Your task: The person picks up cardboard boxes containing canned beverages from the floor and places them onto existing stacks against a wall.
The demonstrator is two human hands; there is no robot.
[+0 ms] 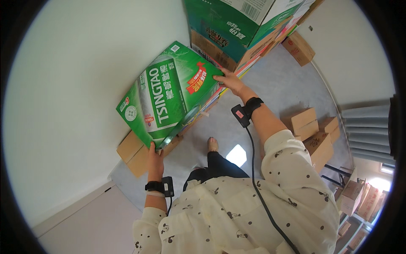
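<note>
A large green beer carton, printed in white and red, lies tilted across the view against the white wall. At its lower corner, my left hand is closed on the edge, fingers partly hidden under the box. My right hand grips the opposite, right-hand end, with the thumb on top and the other fingers mostly out of sight. Coloured box edges show below the carton's right side; whether it rests on them I cannot tell. A black strap with a small device circles each wrist.
Beyond the carton rises a stack of boxes topped by a green one. A brown cardboard box sits below by the wall. More brown boxes stand on the grey floor at right, one at the far wall. A shelf holds packages.
</note>
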